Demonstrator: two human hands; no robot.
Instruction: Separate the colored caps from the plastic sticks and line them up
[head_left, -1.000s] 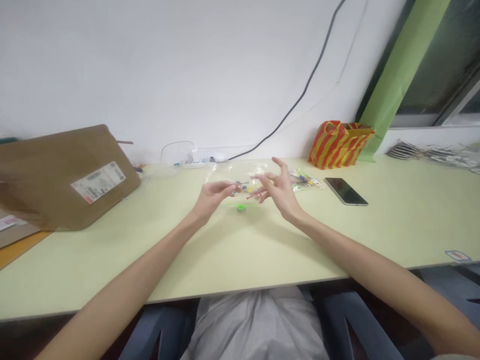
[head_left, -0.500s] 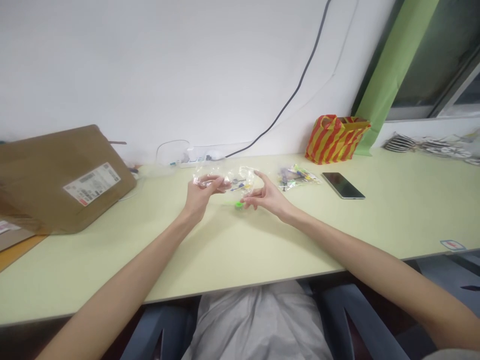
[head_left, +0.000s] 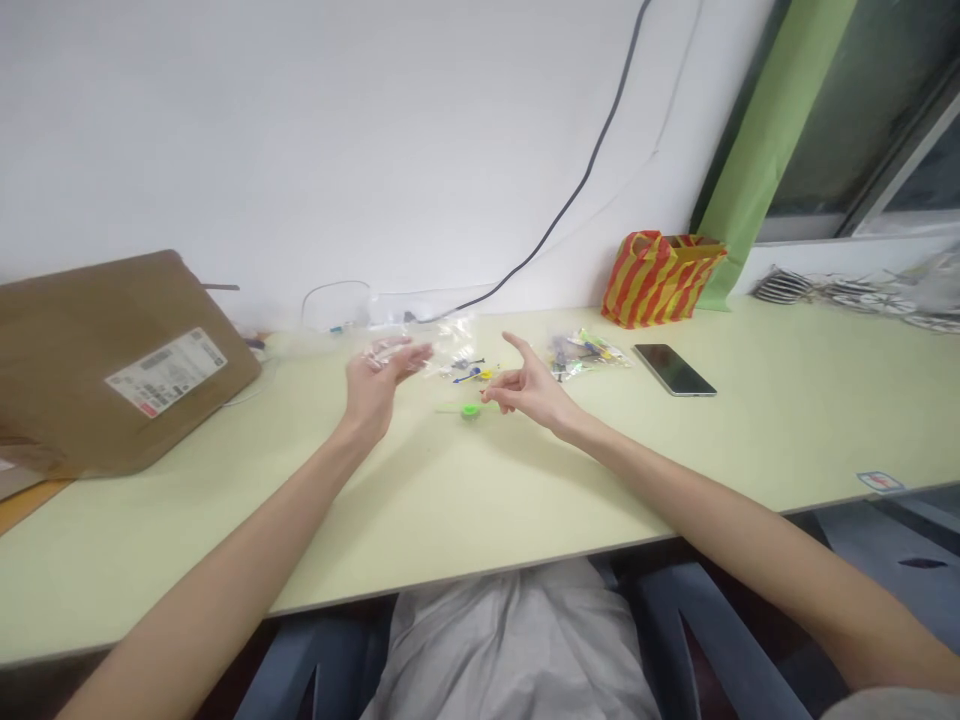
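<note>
My left hand is closed on a crinkled clear plastic bag, held above the table's middle. Thumb and a bent finger of my right hand are pinched together, with the index finger pointing up and away. A tiny reddish spot shows at that pinch, too small to name. Just left of and below those fingertips lies a bright green round piece with a thin strip. Behind it are a blue arrow-shaped piece, a yellow piece and small dark bits.
Right of my hands lies a clear bag of small coloured parts, then a dark-screened phone. A red-and-yellow striped bag stands by the wall. On the left leans a cardboard box. A black cable runs down the wall.
My left hand has drawn the clear bag to the left, away from my right hand. The blue and yellow pieces now lie uncovered on the table. The view has shifted slightly.
</note>
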